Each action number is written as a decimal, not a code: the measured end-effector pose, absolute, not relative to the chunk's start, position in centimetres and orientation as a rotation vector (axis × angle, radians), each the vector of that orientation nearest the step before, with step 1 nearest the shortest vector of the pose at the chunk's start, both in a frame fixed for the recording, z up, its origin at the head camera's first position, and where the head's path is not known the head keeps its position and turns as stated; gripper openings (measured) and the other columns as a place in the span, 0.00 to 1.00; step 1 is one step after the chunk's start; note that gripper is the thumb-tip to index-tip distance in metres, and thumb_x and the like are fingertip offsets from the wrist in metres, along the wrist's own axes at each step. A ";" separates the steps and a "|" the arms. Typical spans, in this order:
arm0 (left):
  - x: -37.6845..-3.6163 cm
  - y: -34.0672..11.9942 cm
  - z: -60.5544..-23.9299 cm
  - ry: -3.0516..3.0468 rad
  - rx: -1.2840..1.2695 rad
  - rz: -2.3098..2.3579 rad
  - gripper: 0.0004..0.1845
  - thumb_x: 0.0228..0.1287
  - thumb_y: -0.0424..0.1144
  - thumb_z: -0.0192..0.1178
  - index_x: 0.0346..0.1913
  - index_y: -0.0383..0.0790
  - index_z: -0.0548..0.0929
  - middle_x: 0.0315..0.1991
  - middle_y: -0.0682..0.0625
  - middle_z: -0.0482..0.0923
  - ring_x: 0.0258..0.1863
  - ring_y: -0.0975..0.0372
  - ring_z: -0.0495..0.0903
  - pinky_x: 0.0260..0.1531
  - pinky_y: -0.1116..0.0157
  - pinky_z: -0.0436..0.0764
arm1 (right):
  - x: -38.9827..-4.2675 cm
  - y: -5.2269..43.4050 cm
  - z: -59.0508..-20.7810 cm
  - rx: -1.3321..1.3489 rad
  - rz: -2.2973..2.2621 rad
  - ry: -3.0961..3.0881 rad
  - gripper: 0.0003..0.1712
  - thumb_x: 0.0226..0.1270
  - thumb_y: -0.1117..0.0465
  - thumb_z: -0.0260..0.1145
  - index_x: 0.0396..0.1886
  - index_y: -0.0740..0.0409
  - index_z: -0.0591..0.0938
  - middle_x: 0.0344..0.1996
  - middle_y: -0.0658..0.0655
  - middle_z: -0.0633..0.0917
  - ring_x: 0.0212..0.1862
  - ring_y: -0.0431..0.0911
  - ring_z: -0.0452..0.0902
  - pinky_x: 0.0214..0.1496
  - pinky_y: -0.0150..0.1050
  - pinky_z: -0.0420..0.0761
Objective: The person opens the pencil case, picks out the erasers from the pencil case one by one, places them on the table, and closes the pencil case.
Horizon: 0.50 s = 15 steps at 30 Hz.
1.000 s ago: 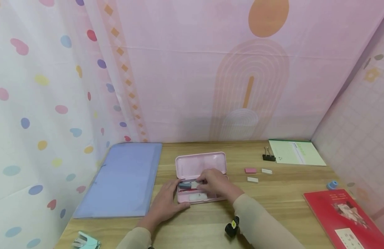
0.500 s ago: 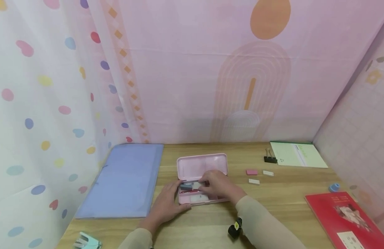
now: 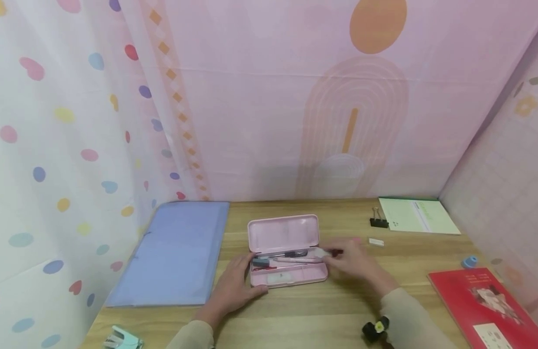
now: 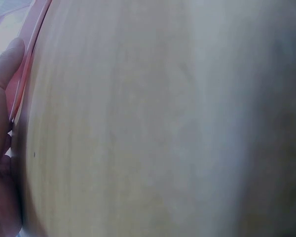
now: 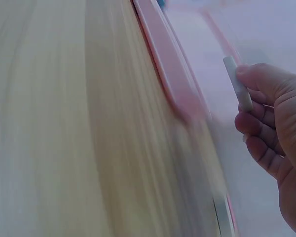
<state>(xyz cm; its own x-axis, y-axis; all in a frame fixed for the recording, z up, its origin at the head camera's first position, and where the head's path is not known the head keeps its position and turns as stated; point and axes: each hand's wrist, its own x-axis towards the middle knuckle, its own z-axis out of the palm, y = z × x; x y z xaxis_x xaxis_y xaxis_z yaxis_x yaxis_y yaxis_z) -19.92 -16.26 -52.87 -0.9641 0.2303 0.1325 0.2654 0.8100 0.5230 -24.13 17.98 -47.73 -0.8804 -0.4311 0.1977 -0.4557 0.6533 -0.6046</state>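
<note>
A pink pencil case (image 3: pixel 283 232) lies with its lid raised on the wooden table. My left hand (image 3: pixel 234 286) holds its left end, thumb at the front edge and fingers by the back corner. In the left wrist view the thumb (image 4: pixel 7 61) rests on the pink rim. My right hand (image 3: pixel 354 259) is at the case's right end, pinching a small white eraser-like block (image 5: pixel 238 84) between thumb and fingers. Inside the case lie a black pen (image 3: pixel 296 253), a pale pink pen (image 3: pixel 295 260), a grey piece (image 3: pixel 261 262) and a white block (image 3: pixel 279 277).
A blue folder (image 3: pixel 173 252) lies to the left, with a mint stapler-like tool (image 3: pixel 122 338) nearer me. At the right are a white eraser (image 3: pixel 376 242), a black binder clip (image 3: pixel 378 222), a pale green notebook (image 3: pixel 419 215), a blue object (image 3: pixel 469 262) and a red book (image 3: pixel 482 300).
My right hand has moved right from inside the case to beyond its right end, carrying the white block. The pens in the case now show. My left hand stays put.
</note>
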 end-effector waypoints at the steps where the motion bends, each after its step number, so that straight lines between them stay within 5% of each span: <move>1: -19.9 -16.3 -52.9 -2.930 -0.399 -0.858 0.59 0.40 0.78 0.60 0.72 0.45 0.62 0.69 0.44 0.64 0.68 0.51 0.61 0.66 0.50 0.63 | -24.1 19.2 -47.9 0.713 1.029 -2.831 0.13 0.59 0.54 0.72 0.43 0.49 0.87 0.39 0.48 0.85 0.40 0.41 0.79 0.42 0.36 0.82; 15: -19.9 -16.1 -52.6 -2.940 -0.386 -0.867 0.58 0.40 0.77 0.62 0.72 0.46 0.62 0.69 0.44 0.63 0.68 0.51 0.61 0.66 0.50 0.63 | -23.2 29.4 -49.9 0.391 0.822 -2.845 0.11 0.55 0.57 0.74 0.39 0.53 0.89 0.27 0.44 0.83 0.29 0.39 0.73 0.32 0.36 0.78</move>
